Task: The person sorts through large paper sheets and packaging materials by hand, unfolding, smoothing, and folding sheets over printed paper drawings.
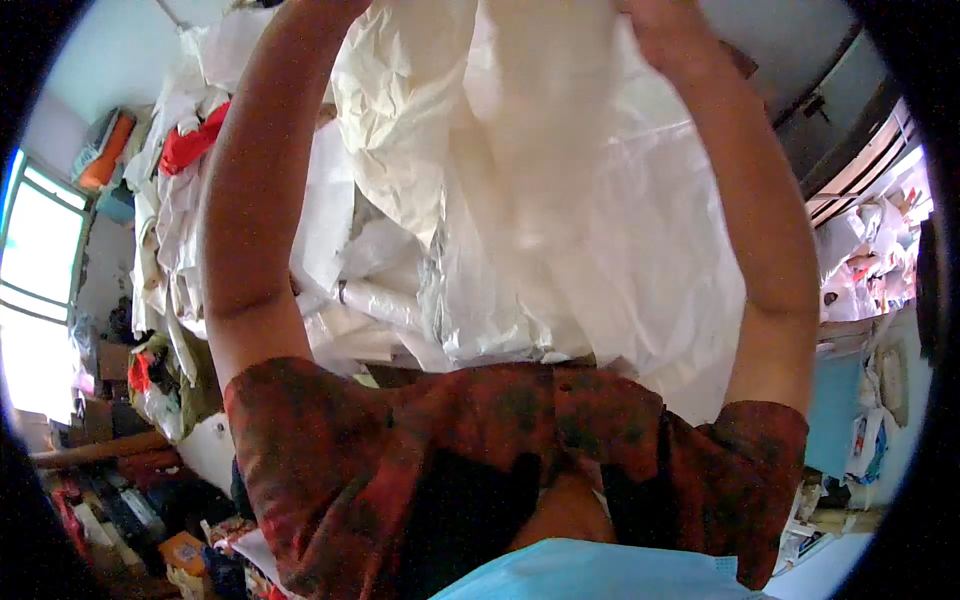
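mottled red-and-black shirt point(605, 400) | short sleeves point(285, 420) | pale-blue mask point(600, 574)

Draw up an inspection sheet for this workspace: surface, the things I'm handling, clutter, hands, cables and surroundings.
Surface: mostly hidden behind pale sheets and the shirt; condition cannot be told.
Job's things: a large, translucent white sheet spans the middle; a crumpled cream sheet hangs at its left.
Clutter: a wrapped bundle lies behind, between the left arm and the sheets; mixed items are piled at lower left.
Hands: left hand and right hand raised at the top edge, partly cut off; fingers' grip cannot be told.
Cables: nothing seen.
Surroundings: bright window at left; red item among hanging white material.
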Demonstrator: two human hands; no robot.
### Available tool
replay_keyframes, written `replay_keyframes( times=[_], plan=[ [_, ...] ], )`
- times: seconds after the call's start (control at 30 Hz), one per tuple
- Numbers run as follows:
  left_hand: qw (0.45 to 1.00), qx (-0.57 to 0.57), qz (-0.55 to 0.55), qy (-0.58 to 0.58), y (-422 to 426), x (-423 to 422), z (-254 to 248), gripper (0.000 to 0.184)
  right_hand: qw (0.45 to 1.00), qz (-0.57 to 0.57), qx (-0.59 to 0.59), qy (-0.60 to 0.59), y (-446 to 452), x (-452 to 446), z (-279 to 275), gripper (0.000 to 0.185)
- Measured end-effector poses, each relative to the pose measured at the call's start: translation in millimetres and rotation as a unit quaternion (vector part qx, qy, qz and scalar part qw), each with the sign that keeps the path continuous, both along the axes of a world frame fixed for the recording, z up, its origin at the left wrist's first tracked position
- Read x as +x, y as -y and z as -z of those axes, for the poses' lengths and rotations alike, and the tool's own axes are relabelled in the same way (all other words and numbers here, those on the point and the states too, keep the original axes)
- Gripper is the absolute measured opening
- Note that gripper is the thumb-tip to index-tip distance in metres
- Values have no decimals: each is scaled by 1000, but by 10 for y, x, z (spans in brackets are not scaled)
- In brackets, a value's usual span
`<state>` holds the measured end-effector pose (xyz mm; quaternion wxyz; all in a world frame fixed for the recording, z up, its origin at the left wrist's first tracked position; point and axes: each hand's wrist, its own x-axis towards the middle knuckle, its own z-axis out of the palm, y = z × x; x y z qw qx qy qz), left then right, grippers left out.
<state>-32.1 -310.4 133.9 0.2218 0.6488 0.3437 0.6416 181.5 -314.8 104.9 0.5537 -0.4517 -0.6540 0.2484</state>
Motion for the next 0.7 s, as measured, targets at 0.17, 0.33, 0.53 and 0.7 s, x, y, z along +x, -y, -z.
replay_keyframes(
  times=[0.17, 0.33, 0.53, 0.7],
  plan=[
    [975, -56, 195, -90, -57, -50, -121, 32, 949, -263, 116, -132, 39, -693, 11, 48],
    [963, -6, 182, -198, -161, -320, 30, 55, 917, -245, 161, -269, -67, -926, 166, 38],
    [968, -69, 126, -206, 178, -598, 4, 82, 913, -244, 95, -313, -212, -724, 22, 33],
    [960, -172, 85, -205, 316, -1042, 534, 99, 956, -111, 188, -195, -393, -626, -127, 24]
  ],
)
